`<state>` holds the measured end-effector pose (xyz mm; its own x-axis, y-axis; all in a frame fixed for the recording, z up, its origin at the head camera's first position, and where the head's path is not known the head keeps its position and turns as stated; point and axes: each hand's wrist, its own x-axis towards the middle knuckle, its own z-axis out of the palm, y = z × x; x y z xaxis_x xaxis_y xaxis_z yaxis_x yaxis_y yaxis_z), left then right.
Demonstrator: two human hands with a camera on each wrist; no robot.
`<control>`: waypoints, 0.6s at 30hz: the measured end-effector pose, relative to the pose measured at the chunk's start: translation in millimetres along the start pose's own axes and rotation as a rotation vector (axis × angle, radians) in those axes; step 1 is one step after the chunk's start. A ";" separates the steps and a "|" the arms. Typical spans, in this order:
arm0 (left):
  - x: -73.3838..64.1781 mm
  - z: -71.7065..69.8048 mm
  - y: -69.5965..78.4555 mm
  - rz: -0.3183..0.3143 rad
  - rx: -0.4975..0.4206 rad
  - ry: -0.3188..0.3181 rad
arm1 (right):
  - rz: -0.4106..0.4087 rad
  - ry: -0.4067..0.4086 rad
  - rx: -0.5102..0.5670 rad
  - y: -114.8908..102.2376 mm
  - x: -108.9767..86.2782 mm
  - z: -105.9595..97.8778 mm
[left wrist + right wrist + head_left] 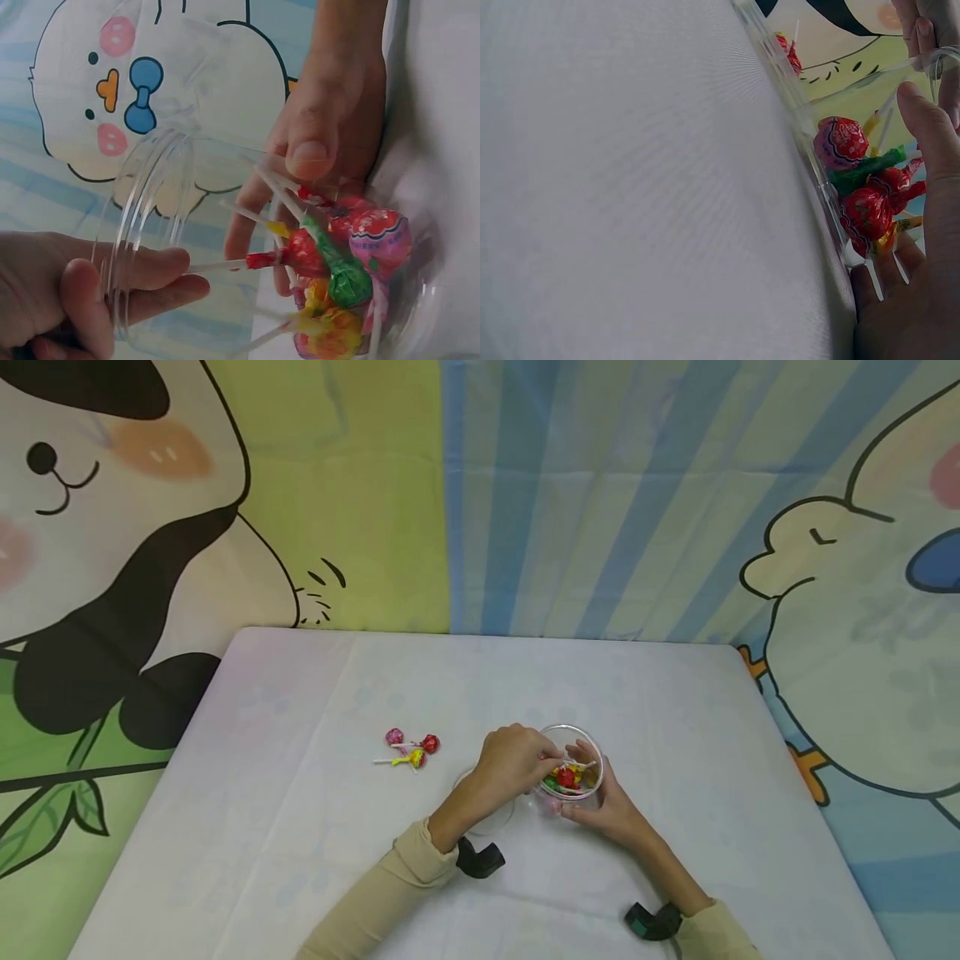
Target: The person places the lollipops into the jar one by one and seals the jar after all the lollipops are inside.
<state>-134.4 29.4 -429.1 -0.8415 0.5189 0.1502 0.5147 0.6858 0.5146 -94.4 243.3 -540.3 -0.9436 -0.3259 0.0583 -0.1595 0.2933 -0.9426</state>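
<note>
A clear round jar holds several wrapped lollipops in red, green, yellow and pink. My left hand reaches in through its mouth. In the left wrist view, the thumb and fingertips pinch the white stick of a red lollipop, whose head lies among the others in the jar. Around the outside of the jar, my right hand grips the wall, thumb on one side and fingers on the other. A green lollipop and a red-and-pink one show through the plastic.
Left of the jar, a pink lollipop, a red one and a yellow one lie on the white tablecloth. A clear round lid lies partly under the left wrist. Cartoon-printed cloth hangs behind the table.
</note>
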 end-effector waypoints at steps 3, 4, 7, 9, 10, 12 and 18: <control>-1.4 -2.2 -0.7 0.008 0.007 -0.021 | 0.006 0.002 -0.005 -0.4 0.1 0.5; -3.3 -2.2 -2.3 0.015 -0.002 -0.013 | 0.006 0.002 -0.005 -0.2 -0.2 0.9; -14.1 -4.3 -12.0 0.073 -0.081 0.103 | 0.010 0.006 0.004 0.6 0.2 2.6; -25.3 -8.3 -21.9 0.105 -0.134 0.190 | 0.013 0.011 0.011 0.8 0.6 3.7; -32.0 -10.3 -28.0 0.118 -0.151 0.235 | 0.015 0.012 0.007 1.1 0.8 4.1; -47.4 -15.8 -41.6 0.125 -0.171 0.299 | 0.020 0.011 0.009 0.9 1.0 4.6; -99.2 -25.0 -90.0 -0.023 -0.081 0.373 | 0.017 0.007 0.022 -3.1 0.8 2.0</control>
<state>-101.4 -96.7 -469.2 -0.8622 0.2720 0.4272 0.4930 0.6444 0.5845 -94.1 240.3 -538.0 -0.9482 -0.3146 0.0443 -0.1369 0.2788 -0.9505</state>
